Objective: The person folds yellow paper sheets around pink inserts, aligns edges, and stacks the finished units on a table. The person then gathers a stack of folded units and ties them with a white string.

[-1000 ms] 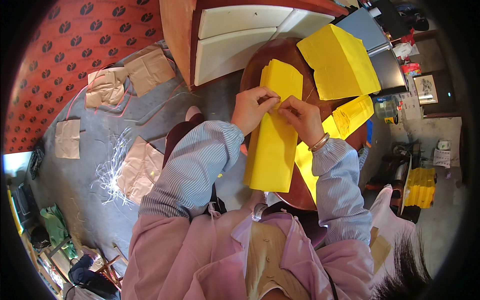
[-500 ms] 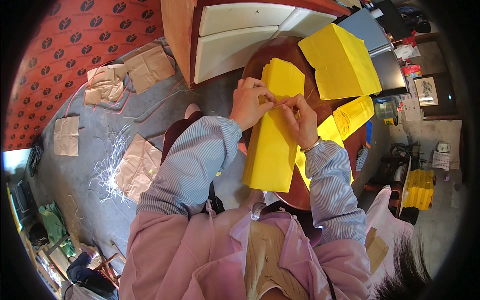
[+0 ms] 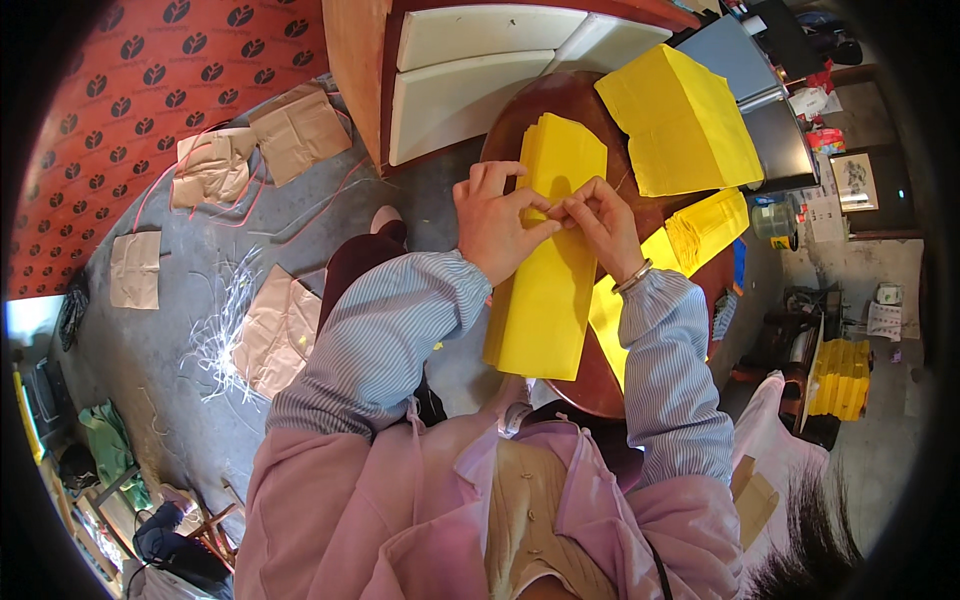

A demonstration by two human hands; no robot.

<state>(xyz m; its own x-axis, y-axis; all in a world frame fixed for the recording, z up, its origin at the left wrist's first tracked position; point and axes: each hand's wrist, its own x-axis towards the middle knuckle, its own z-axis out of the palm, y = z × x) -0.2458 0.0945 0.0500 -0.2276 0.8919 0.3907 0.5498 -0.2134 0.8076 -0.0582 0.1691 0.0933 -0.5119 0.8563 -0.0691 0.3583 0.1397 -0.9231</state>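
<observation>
A long bundle of folded yellow paper (image 3: 540, 310) lies lengthwise before me, over the near left part of the dark red round table (image 3: 515, 105). Across its upper middle, my left hand (image 3: 497, 217) has thumb and forefinger spread, with the forefinger tip close to the other hand. My right hand (image 3: 608, 225) pinches at the bundle's middle, thumb and forefinger together; anything between them is too small to make out. Beside the bundle lie loose yellow sheets (image 3: 610, 325) and a smaller folded yellow stack (image 3: 710, 225). A larger yellow stack (image 3: 680, 125) rests at the table's far right.
Left on the grey floor are brown paper sheets (image 3: 300, 130) and a tangle of white strands (image 3: 225, 335). A cabinet with white drawers (image 3: 475, 85) stands close behind the table. More yellow bundles (image 3: 840, 378) are stacked at the far right.
My left thumb has moved away from its forefinger, and the left fingers have lifted and spread. The right fingers remain pinched at the bundle's middle. The bundle has barely shifted.
</observation>
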